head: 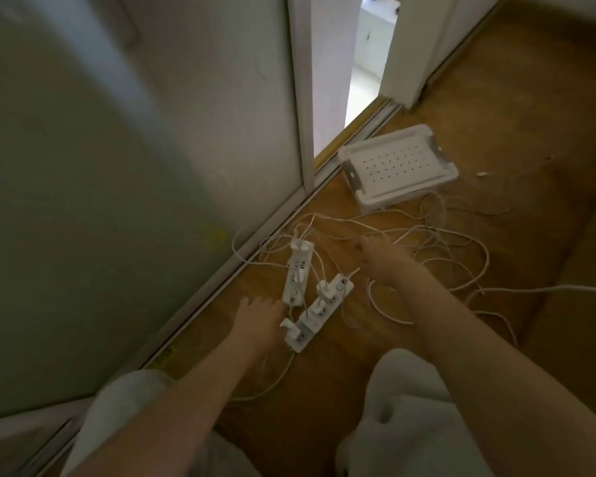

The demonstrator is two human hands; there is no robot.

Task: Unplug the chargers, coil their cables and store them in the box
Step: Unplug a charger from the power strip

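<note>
Two white power strips lie on the wooden floor: one (297,272) near the sliding door, the other (320,311) angled beside it. White chargers (324,288) are plugged into both. Tangled white cables (437,242) spread to the right. A white perforated box (398,166) sits further back. My left hand (260,316) rests on the floor, touching the near ends of the strips, fingers spread. My right hand (381,256) hovers over the cables past the strips; whether it pinches a cable is unclear from blur.
A frosted sliding door (117,166) and its floor track (221,270) run along the left. An open doorway (369,63) lies behind the box. My knees in light trousers (403,407) fill the bottom. One thicker white cable (547,289) runs off right.
</note>
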